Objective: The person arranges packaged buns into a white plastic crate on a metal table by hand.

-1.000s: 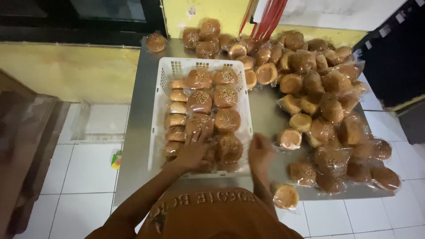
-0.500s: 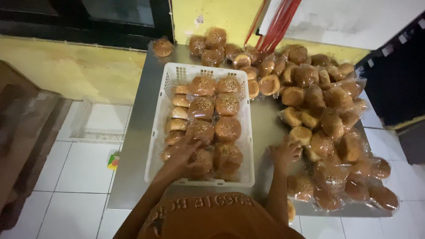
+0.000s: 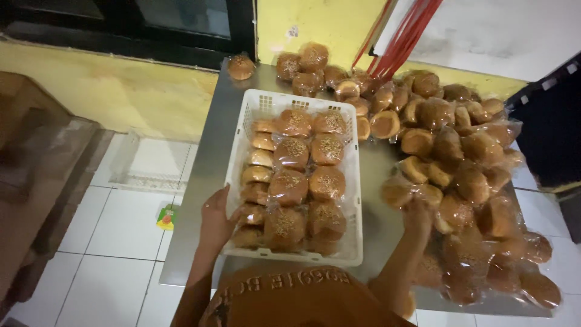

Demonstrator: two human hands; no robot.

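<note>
A white plastic crate (image 3: 261, 104) lies on a steel table (image 3: 209, 163), filled with clear-wrapped sesame buns (image 3: 327, 149) in rows. My left hand (image 3: 216, 219) rests against the crate's near left rim, fingers apart, beside a wrapped bun. My right hand (image 3: 419, 213) reaches into the heap of wrapped buns (image 3: 469, 175) to the right of the crate and touches one pack there; whether its fingers have closed on it is hidden. My brown cap brim (image 3: 296, 297) covers the near table edge.
More wrapped buns (image 3: 315, 63) lie along the table's back edge against a yellow wall. Red rods (image 3: 402, 39) lean at the back right. White floor tiles with a small green packet (image 3: 167, 216) lie to the left, next to a brown cabinet (image 3: 36, 175).
My left hand came off the buns in the crate and went to its left rim. My right hand moved right, from the crate's near corner into the bun heap.
</note>
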